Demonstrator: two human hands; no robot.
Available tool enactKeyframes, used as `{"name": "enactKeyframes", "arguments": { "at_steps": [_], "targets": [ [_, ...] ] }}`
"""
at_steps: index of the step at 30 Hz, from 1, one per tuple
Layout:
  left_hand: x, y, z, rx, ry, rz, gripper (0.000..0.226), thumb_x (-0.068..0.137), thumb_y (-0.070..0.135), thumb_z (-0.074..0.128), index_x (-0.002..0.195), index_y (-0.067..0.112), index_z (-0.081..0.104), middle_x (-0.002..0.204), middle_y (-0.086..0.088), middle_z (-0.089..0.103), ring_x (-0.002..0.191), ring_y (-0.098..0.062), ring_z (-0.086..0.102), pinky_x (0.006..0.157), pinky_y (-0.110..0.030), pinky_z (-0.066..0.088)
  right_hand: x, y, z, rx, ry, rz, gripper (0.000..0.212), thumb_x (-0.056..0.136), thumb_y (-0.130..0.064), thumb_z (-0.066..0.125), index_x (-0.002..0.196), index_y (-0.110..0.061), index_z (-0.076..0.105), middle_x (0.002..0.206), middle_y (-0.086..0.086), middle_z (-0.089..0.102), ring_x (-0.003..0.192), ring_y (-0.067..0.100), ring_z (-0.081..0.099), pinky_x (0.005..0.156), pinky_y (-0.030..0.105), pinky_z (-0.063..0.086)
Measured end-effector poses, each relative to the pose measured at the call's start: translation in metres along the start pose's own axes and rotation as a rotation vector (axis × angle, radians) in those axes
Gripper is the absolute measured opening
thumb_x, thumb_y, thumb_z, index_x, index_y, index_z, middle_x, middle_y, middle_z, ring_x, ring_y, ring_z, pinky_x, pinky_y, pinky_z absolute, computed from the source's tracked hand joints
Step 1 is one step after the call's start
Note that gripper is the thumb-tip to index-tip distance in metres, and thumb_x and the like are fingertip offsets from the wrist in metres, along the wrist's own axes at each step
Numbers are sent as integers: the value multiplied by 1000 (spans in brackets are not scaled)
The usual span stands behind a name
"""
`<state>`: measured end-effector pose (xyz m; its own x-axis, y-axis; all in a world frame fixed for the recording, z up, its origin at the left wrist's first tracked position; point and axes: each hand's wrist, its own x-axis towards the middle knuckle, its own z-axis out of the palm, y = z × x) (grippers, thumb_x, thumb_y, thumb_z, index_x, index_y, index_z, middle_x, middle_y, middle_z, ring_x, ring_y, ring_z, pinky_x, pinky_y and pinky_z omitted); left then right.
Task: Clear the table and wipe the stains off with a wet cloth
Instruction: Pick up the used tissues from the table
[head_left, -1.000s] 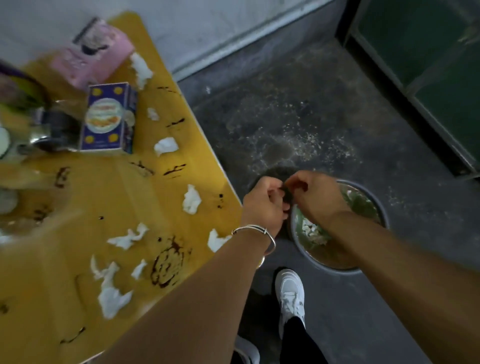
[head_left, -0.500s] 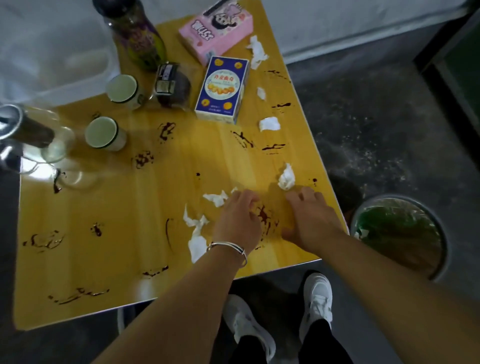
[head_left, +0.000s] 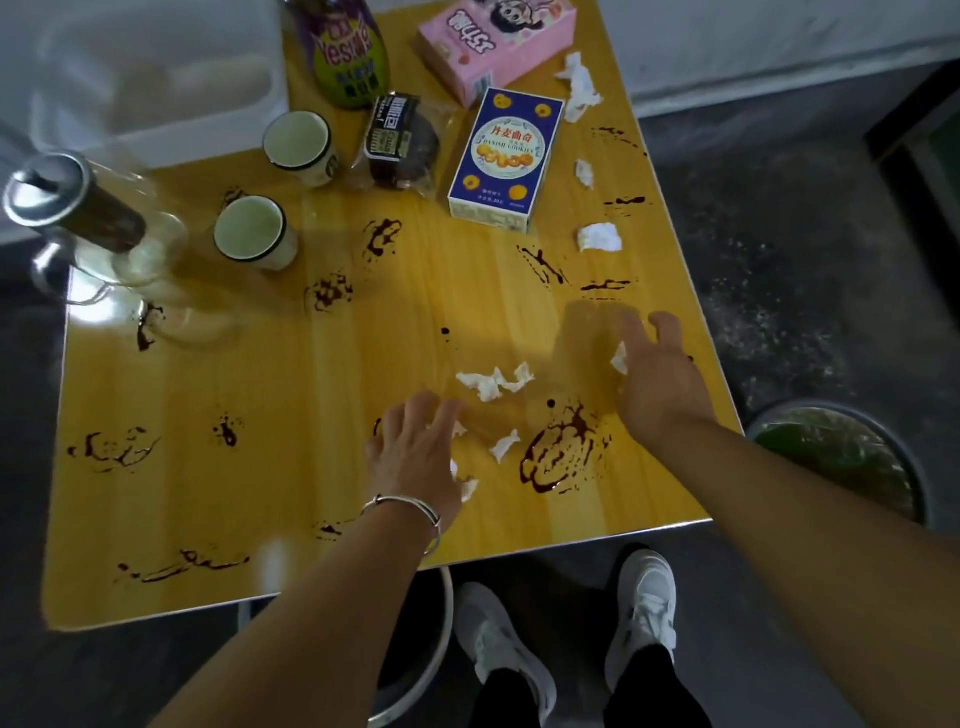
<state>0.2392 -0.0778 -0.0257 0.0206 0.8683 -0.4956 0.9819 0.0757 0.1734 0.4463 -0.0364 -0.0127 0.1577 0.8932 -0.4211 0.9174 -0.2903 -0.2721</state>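
- The left hand (head_left: 415, 457), with a silver bangle (head_left: 410, 506) at its wrist, lies palm down on the yellow wooden table (head_left: 311, 415). Its fingers are straight and spread and grip nothing.
- Small torn white tissue scraps (head_left: 467, 488) show at the thumb-side edge of the left hand, partly covered by it.
- The right hand (head_left: 660, 384) is palm down near the table's edge. Its fingers are extended, apart and blurred, and are not closed on anything.
- One white tissue fragment (head_left: 619, 358) sits at the thumb side of the right hand. Whether the hand touches it cannot be told.
- Between the hands, just ahead of the left fingertips, lies a crumpled white tissue strip (head_left: 493, 382). A smaller white tissue piece (head_left: 504, 444) lies nearer the left thumb. Both are clear of the hands.
- A large dark brown stain (head_left: 561, 457) is between the hands, just beside the right wrist.
- Smaller dark splatter stains (head_left: 327, 291) lie ahead of the left hand and to its outer side.
- Beyond the right fingertips are a white tissue wad (head_left: 600, 238), a blue rectangular cookie box (head_left: 506, 156) and a pink carton (head_left: 493, 41).
- Beyond the left fingertips, well apart from them, are two cream cups with dark rims (head_left: 252, 234), a wrapped dark cake (head_left: 400, 140), a green bottle with a purple label (head_left: 348, 52) and a glass jug with a metal lid (head_left: 78, 208).
- A round metal bin with a green liner (head_left: 841, 457) stands on the floor, outside the right forearm.
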Motion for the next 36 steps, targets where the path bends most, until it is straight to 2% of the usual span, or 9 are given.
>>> {"name": "enactKeyframes", "arguments": {
  "at_steps": [3,8,10,13,18,21,26,31,36],
  "targets": [
    [8,-6,2,-35,30,17,48,78,12,67,116,29,43,126,7,32,110,-17,35,86,-28,40,12,1,5,-60,-21,10,42,89,6,47,128,-7,42,129,15,35,100,32,54,75,36,49],
    [27,4,-15,-243,14,0,26,83,-6,53,92,18,54,100,2,45,82,-19,53,62,-25,38,25,-19,4,-5,-35,-113,16,89,0,49,98,-4,61,111,12,50,92,28,56,74,33,48],
    [34,11,-24,-382,70,44,23,83,-3,55,92,17,52,99,1,45,81,-23,54,64,-30,44,26,-34,3,120,-44,-189,17,90,-3,49,97,-6,63,109,11,53,92,29,56,78,35,50],
    [38,22,-30,-453,17,117,37,84,3,59,116,20,49,115,1,38,83,-21,53,74,-30,50,30,-51,4,156,-82,-257,20,91,-5,49,100,-5,67,110,11,51,94,30,56,82,38,50],
    [40,25,-23,-458,-113,102,62,70,23,77,122,19,44,125,-1,30,97,-21,54,87,-29,48,31,-63,11,58,-246,-341,22,91,-15,55,109,-4,61,118,10,41,103,28,52,84,35,47],
    [42,24,-22,-327,-160,131,75,64,31,81,124,17,38,126,-1,25,97,-15,47,86,-23,47,31,-65,17,-47,-239,-387,23,89,-18,60,108,-6,56,116,9,41,97,25,51,79,36,49],
    [45,25,-21,-177,-152,169,47,79,11,67,120,13,44,123,-3,32,91,-22,58,77,-31,54,33,-68,22,-87,-168,-379,11,89,-6,49,97,-5,57,109,10,47,89,25,49,66,30,37],
    [61,17,-27,-199,-86,110,19,87,1,52,103,11,55,113,-3,47,93,-20,53,71,-25,43,42,-66,14,85,-148,-289,11,89,-8,49,91,-5,59,107,11,55,93,28,56,77,37,49],
    [73,31,-42,-492,-5,7,16,89,1,45,99,11,52,90,-4,54,75,-20,50,53,-24,40,55,-52,1,330,-115,-181,15,88,1,48,85,-11,56,89,11,58,80,31,60,69,50,55]
  ]
}}
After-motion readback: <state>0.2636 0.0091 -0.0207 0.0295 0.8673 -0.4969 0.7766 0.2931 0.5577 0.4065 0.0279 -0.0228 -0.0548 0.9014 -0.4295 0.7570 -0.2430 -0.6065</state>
